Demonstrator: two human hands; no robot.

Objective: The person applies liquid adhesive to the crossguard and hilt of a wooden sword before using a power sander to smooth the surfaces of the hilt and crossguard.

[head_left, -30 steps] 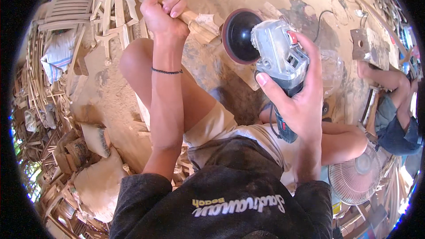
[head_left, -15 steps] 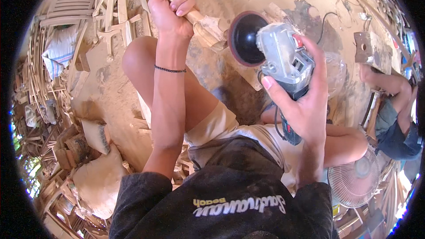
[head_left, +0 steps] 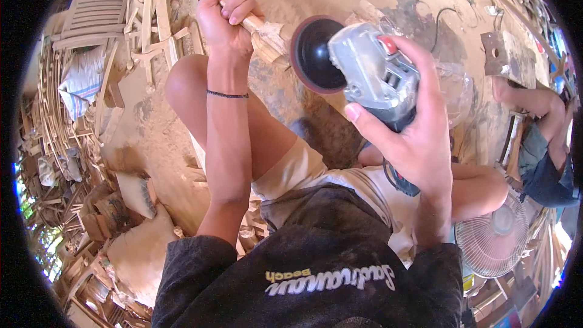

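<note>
My left hand (head_left: 229,15) is closed around a pale wooden piece (head_left: 268,40), which slants down to the right and has a thicker, carved-looking end. Fingers wrapped about its grey body, my right hand (head_left: 410,121) holds an angle grinder (head_left: 379,73) with a red switch by the index finger. A dark round sanding disc (head_left: 317,54) with a reddish rim sits on the grinder's front. The disc's edge is close to the wood's thick end; whether they touch I cannot tell. Part of the grinder's dark handle is hidden behind my right hand.
Slatted wooden furniture (head_left: 97,6) and chair parts are piled at the left, with a striped sack (head_left: 87,82) among them. A fan (head_left: 495,231) stands at the lower right. Another person's bent leg (head_left: 534,100) is at the right, near a wooden block (head_left: 507,54) and a cable (head_left: 443,18).
The grinder and my right hand have shifted left. My left hand and the wooden piece have moved slightly left too, and both hands keep their hold.
</note>
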